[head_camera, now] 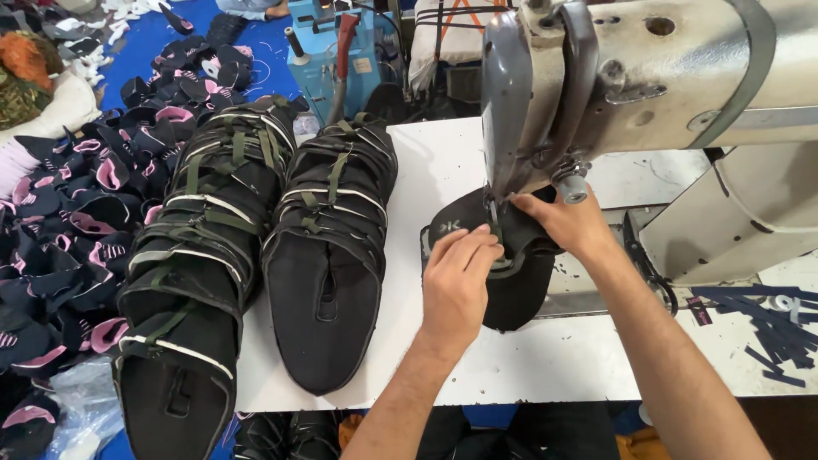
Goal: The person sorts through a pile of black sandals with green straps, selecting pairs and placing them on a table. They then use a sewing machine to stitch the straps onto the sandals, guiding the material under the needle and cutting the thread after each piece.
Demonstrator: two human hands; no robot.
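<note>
While pressed flat, both hands on black shoe upper (511, 281), left hand (456, 285) fingers curled, right hand (567, 223) pinching edge by needle.

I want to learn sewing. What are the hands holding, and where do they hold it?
Both hands hold a black shoe upper under the sewing machine: left hand presses its top near the needle, right hand grips its far edge.

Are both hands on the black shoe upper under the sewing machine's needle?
Yes, the left hand and right hand both press the black shoe upper.

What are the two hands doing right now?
Left hand: closed, fingers pressing the black shoe upper.
Right hand: gripping the same piece beside the needle.
</note>
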